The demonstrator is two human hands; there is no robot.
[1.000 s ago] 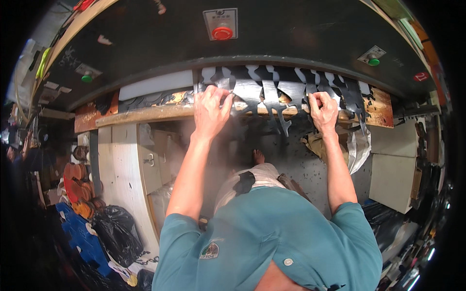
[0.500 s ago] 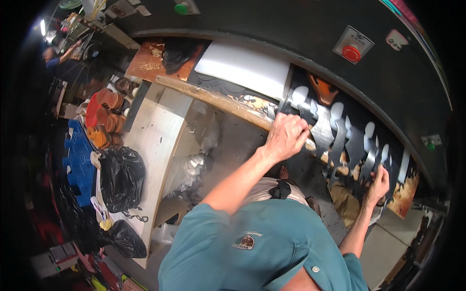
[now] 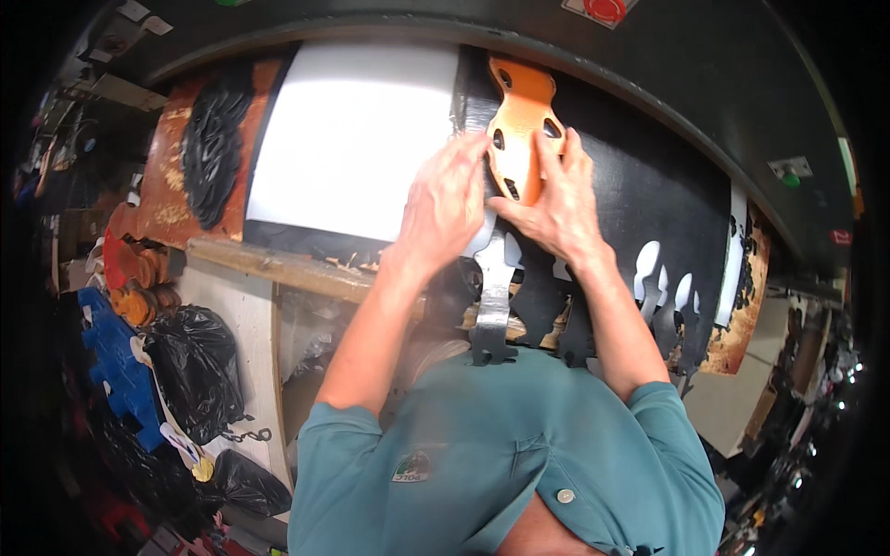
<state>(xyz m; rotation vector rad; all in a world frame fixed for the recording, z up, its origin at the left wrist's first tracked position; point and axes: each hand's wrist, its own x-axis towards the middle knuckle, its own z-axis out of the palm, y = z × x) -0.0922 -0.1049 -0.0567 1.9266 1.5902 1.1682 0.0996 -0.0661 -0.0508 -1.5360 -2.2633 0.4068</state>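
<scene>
orange form [image 3: 524, 111] lies on black sheet [image 3: 644, 181], our right hand [image 3: 567, 206] spread wide against it; we cannot tell whether our left hand [image 3: 443, 199], blurred, grips.

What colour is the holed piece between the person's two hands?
The holed piece is orange; it shows best in the current head view.

Die [image 3: 524, 116] on sheet [image 3: 658, 185]; board [image 3: 348, 139] left; bag [image 3: 197, 371] farther left.
</scene>
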